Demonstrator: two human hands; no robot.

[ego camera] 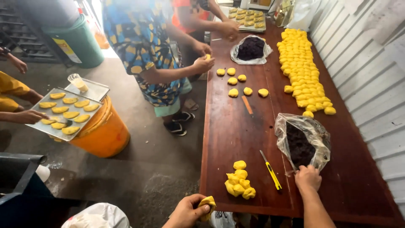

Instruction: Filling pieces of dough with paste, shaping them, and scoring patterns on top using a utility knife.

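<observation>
Fingers of the left hand (186, 210) wrap a yellow dough piece (207, 204); the right hand (308, 177) pinches the dark filling bag (302, 141) beside a yellow cutter (271, 171).

A long dark-red wooden counter (236, 126) runs toward twelve o'clock — white slatted wall (367, 63) at three o'clock, grey concrete floor (143, 169) at nine, daylight beyond.
</observation>
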